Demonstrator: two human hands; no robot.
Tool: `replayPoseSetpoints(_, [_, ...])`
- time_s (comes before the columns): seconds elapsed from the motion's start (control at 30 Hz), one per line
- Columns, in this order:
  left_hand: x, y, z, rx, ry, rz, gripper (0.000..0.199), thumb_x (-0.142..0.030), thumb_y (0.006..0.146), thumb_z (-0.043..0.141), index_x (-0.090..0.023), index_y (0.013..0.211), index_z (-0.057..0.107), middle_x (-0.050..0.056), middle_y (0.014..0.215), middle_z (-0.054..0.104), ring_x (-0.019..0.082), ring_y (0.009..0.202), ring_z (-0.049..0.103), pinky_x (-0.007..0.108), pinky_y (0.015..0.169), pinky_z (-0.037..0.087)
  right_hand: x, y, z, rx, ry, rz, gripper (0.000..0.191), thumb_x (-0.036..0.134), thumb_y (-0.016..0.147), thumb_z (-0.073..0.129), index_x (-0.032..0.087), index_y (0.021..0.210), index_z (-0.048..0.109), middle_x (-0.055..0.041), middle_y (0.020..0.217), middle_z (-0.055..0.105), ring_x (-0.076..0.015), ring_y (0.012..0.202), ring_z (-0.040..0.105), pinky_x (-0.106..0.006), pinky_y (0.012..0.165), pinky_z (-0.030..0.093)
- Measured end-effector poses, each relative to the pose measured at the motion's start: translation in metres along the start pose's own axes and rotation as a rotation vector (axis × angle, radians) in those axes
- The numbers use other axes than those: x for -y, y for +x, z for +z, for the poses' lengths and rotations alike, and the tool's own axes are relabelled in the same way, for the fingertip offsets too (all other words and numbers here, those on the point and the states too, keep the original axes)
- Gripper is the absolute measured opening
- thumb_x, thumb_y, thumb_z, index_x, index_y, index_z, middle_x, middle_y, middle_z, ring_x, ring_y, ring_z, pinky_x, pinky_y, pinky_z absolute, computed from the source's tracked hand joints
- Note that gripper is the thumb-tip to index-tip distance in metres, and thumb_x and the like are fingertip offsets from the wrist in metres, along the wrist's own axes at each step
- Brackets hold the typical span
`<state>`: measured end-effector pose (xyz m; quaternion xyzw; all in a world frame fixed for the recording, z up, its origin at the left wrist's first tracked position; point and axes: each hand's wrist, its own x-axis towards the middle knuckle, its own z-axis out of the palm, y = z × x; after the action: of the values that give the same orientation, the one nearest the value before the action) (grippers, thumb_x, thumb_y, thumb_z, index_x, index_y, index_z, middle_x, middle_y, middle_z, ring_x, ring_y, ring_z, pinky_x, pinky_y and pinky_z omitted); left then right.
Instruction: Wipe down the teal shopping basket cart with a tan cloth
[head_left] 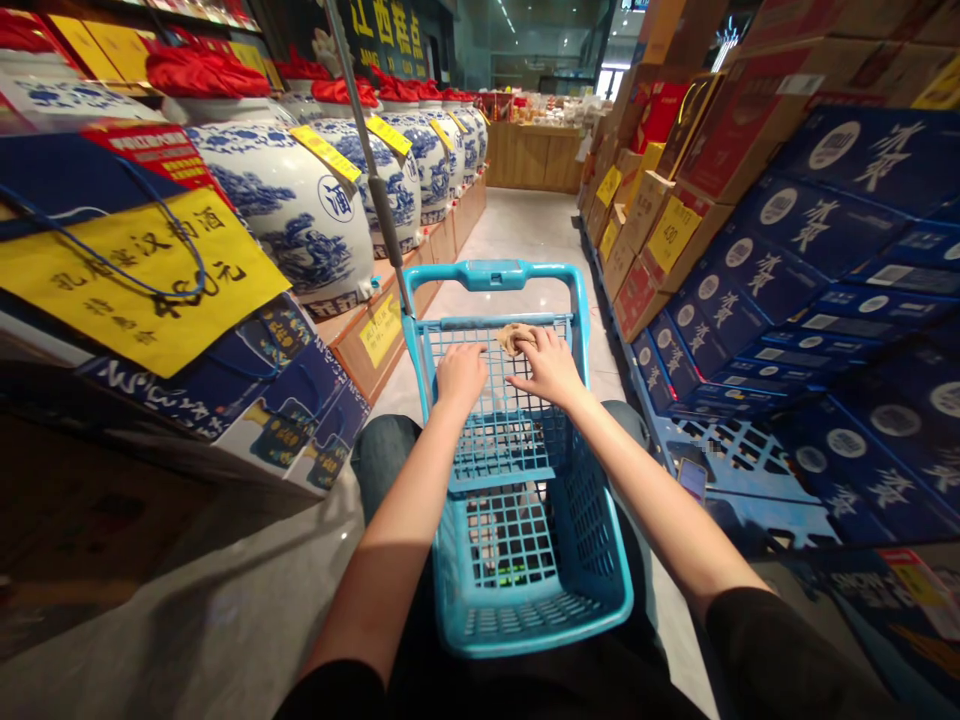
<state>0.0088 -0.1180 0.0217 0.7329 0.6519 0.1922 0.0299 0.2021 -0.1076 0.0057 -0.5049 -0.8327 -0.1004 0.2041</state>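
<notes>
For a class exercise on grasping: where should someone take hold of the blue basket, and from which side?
Take the blue basket by its arched bar at the far end, coming from above: the bar is a thick, rounded loop standing clear of the mesh, so fingers can wrap under it. The left hand and right hand lie flat on the mesh, which gives less to close around.

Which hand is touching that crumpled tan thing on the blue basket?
The right hand: its fingertips rest on the tan thing. The left hand lies flat on the basket mesh, just apart from it.
</notes>
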Motion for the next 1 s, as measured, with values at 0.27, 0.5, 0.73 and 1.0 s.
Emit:
replayPoseSetpoints(0.27, [-0.004, 0.001, -0.001, 0.01, 0.033, -0.018, 0.049, -0.007, 0.099, 0.046, -0.018, 0.138, 0.074, 0.012, 0.137, 0.076, 0.031, 0.134, 0.064, 0.044, 0.115, 0.051, 0.011, 0.003, -0.001, 0.038, -0.039, 0.064, 0.058, 0.041, 0.087, 0.084, 0.013, 0.134, 0.067, -0.0261, 0.154, 0.056, -0.044, 0.137, 0.049, -0.054, 0.107, 0.046])
replayPoseSetpoints(0.5, [-0.001, -0.003, -0.001, 0.021, 0.038, 0.016, 0.052, -0.007, 0.1, 0.045, -0.015, 0.144, 0.07, 0.013, 0.144, 0.071, 0.031, 0.136, 0.061, 0.044, 0.118, 0.049, 0.015, 0.004, 0.001, 0.02, -0.044, -0.044, 0.04, 0.031, 0.09, 0.076, 0.016, 0.127, 0.071, -0.022, 0.146, 0.063, -0.0393, 0.131, 0.05, -0.049, 0.101, 0.044])
replayPoseSetpoints(0.73, [-0.005, -0.013, -0.006, 0.001, 0.102, 0.032, 0.048, -0.01, 0.1, 0.05, -0.019, 0.144, 0.068, 0.017, 0.146, 0.066, 0.033, 0.139, 0.058, 0.045, 0.111, 0.054, 0.015, 0.003, 0.001, 0.038, -0.029, -0.081, 0.026, 0.025, 0.093, 0.07, 0.017, 0.117, 0.075, -0.019, 0.129, 0.07, -0.0352, 0.12, 0.053, -0.048, 0.099, 0.037])
replayPoseSetpoints(1.0, [-0.012, -0.018, -0.019, 0.007, 0.146, 0.042, 0.033, -0.014, 0.103, 0.052, -0.015, 0.131, 0.071, 0.018, 0.132, 0.067, 0.034, 0.132, 0.06, 0.044, 0.111, 0.052, 0.013, 0.002, 0.001, 0.037, 0.006, -0.078, 0.028, 0.027, 0.093, 0.07, 0.019, 0.119, 0.077, -0.0179, 0.129, 0.07, -0.0347, 0.119, 0.054, -0.047, 0.098, 0.034])
